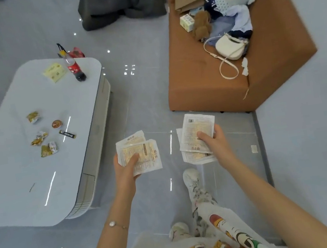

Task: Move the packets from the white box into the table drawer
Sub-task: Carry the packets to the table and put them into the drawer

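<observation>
**Packets split between two grips**

The left packets (148,159) are two flat, square white sachets. Each has a beige printed panel, and the front one carries a line of dark characters down one edge. They overlap, the rear one showing above the front one, and the left grip (126,169) pinches them with the thumb across the front face. The right packets (196,125) are the same kind, fanned. The top one is tilted, with at least one more showing below and to its left, and the right grip (213,142) holds them. Both sets hang over the floor, right of the white table (17,165).
</observation>
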### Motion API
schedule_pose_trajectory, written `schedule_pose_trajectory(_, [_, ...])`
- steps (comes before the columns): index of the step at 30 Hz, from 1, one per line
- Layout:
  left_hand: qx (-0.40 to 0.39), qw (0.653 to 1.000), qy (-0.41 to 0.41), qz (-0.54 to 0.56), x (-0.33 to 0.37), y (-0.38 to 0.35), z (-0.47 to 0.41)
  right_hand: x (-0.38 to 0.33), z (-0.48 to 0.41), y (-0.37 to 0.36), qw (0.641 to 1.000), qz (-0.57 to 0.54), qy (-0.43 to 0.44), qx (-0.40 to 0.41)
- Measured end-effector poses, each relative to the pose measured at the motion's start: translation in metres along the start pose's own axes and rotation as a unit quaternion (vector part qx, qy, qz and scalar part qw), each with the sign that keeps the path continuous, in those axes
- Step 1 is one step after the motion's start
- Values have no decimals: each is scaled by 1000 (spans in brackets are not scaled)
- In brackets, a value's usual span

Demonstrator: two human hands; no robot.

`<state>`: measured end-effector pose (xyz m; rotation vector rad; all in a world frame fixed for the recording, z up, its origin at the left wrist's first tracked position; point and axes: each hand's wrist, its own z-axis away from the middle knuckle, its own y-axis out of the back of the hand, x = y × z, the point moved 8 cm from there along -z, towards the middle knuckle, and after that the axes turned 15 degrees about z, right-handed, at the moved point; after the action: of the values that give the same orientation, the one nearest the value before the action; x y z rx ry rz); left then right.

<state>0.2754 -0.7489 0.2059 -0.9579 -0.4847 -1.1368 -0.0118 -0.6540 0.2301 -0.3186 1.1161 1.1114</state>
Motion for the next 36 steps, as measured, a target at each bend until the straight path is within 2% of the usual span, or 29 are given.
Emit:
schedule_pose_trajectory(9, [145, 985, -28, 88, 26, 5, -78, -95, -144, -76, 984, 88, 41, -149])
schedule_pose_trajectory(18, [272, 938, -83, 199, 56, 30, -107, -177, -227, -177, 944, 163, 77, -275])
schedule_pose_trajectory(24, [306, 920, -99, 225, 76, 62, -150, -198, -266, -254, 917, 212, 90, -326])
schedule_pose_trajectory(31, [339, 909, -83, 227, 88, 114, -213, -199, -307, -335, 905, 266, 70, -323])
schedule_pose_trajectory(36, [404, 882, -76, 232, 76, 166, -256, -188, -337, -429, 879, 312, 62, -354])
